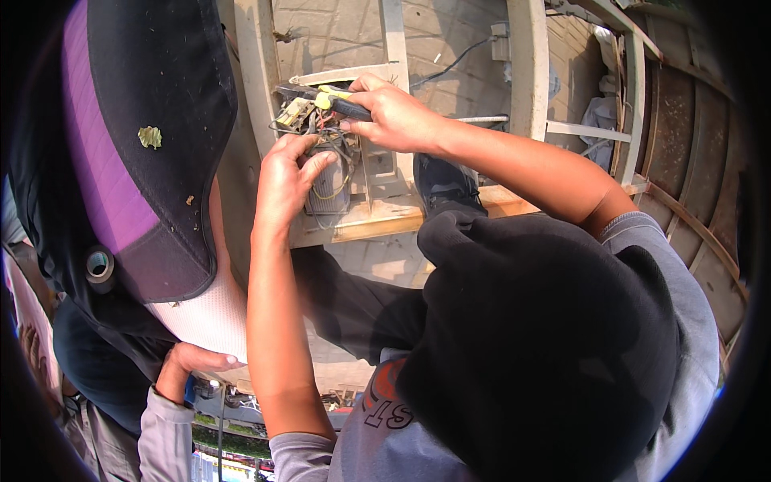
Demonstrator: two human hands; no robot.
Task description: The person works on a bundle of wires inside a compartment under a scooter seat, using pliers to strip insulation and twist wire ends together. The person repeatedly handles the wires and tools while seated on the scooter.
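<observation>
My right hand (391, 114) grips a pair of pliers (349, 107) with yellow and black handles. Their dark jaws point left, over a tangle of wires (325, 123) and a pale yellowish component (295, 113). Just below, my left hand (286, 175) has its thumb and fingers on the wires at the top of a grey finned casing (328, 181). Exactly what the fingertips pinch is partly hidden. The casing stands on a wooden bar (385, 224) inside a cream metal frame (527, 72). A thin yellow wire loops across its front.
A black and purple padded cover (156, 120) rises close on the left, with a tape roll (100, 265) on it. Another person's hand (196, 358) rests below it. A shoe (449, 181) is beside the bar. Black cloth (542, 337) blocks the lower right. A cable (452, 63) crosses the paving.
</observation>
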